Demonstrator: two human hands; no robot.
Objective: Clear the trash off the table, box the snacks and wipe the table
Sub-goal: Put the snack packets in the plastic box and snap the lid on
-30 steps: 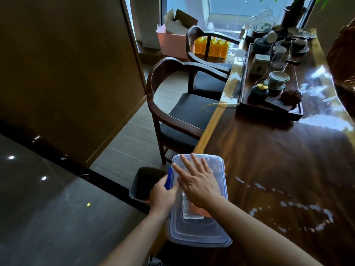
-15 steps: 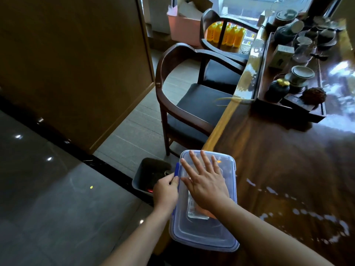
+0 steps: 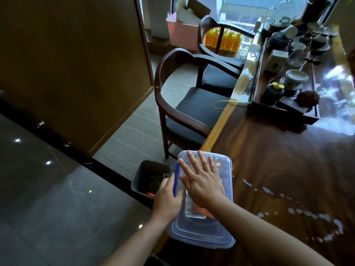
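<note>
A clear plastic box (image 3: 201, 233) with a blue-edged lid lies on the near left corner of the dark wooden table (image 3: 278, 169). Orange snack packs show dimly through the lid. My right hand (image 3: 201, 183) lies flat on the lid with its fingers spread. My left hand (image 3: 167, 196) is at the box's left side, its fingers on the blue side clip; how they hold it is hidden. A grey trash bin (image 3: 148, 175) stands on the floor just left of the box, with dark scraps and something red inside.
A dark tea tray (image 3: 299, 114) with cups, jars and a small box fills the table's far end. Two wooden armchairs (image 3: 192, 116) stand along the table's left edge. A pink crate (image 3: 180, 35) and yellow bottles sit by the window. Wet streaks mark the table at right.
Both hands stay on the box. My left hand has shifted a little along the blue side clip. The view has tilted slightly down and left.
</note>
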